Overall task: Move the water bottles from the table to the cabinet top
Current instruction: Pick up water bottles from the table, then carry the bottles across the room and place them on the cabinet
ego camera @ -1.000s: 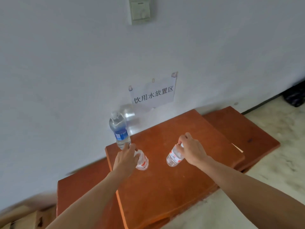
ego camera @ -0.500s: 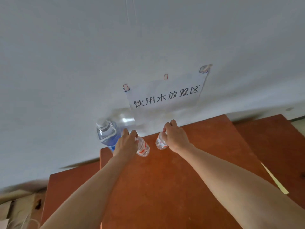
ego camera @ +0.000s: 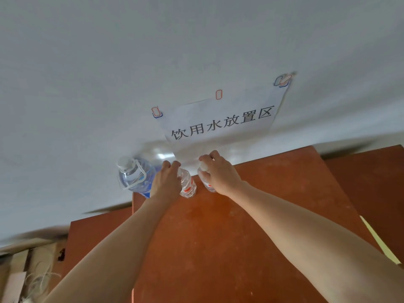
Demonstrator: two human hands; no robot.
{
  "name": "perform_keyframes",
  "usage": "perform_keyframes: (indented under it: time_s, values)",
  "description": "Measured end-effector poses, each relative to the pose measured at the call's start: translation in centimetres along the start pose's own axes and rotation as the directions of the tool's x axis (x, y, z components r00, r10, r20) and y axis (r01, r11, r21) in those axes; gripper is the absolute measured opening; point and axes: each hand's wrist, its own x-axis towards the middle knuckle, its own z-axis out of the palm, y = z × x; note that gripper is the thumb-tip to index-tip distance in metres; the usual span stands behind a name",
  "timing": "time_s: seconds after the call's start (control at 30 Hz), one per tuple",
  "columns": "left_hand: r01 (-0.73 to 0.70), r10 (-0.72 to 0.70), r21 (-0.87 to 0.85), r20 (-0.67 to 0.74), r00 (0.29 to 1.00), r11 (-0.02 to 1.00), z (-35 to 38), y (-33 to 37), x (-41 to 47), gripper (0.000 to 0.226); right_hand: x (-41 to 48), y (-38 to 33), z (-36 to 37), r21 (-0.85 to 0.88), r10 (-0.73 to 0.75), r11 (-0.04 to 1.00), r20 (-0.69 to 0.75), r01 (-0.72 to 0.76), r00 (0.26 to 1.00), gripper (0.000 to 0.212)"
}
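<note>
- left hand (ego camera: pixel 166 182) is curled round the top of a small bottle (ego camera: pixel 188 187), which stands on the cabinet top (ego camera: pixel 262 215)
- right hand (ego camera: pixel 218 174) grips the second small bottle (ego camera: pixel 209 187) by its cap end, just beside the left hand
- big jug (ego camera: pixel 133 176) sits just left of the left hand

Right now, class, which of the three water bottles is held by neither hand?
The large bottle with the white carry handle, leftmost. The left hand grips the left small bottle, the right hand the right small bottle; both red-labelled.
</note>
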Motion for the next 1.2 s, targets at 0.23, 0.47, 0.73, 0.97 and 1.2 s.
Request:
perform_keyframes:
  time_s: [0.23,0.47,0.73,0.97,1.2]
  values:
    - [-0.027,0.028,-0.021,0.002,1.0,0.999,-3.4,0.0,-4.0,0.038,-2.8,-1.3,-2.2,-0.053,0.167,0.985,0.089,-0.162,0.982,0.057]
    - [-0.238,0.236,0.046,0.042,0.971,0.97,-6.8,0.3,-11.5,0.03,-12.8,-4.7,-6.0,-0.172,0.339,0.932,0.107,-0.319,0.935,0.041]
    - [-0.632,0.599,0.095,0.241,0.764,0.769,-4.9,1.8,-23.0,0.023,-31.9,-11.2,-6.4,-0.233,0.589,0.787,0.004,-0.572,0.808,0.034]
    - [-0.907,0.833,0.064,0.372,0.409,0.417,-2.8,7.7,-36.8,0.025,-51.3,-18.9,-7.1,-0.152,0.844,0.506,-0.114,-0.849,0.524,0.034]
    - [-0.999,0.909,-0.01,0.416,0.029,0.037,-0.1,15.0,-55.4,0.026,-74.2,-28.6,-6.2,0.004,0.951,0.151,-0.272,-0.989,0.144,0.044]
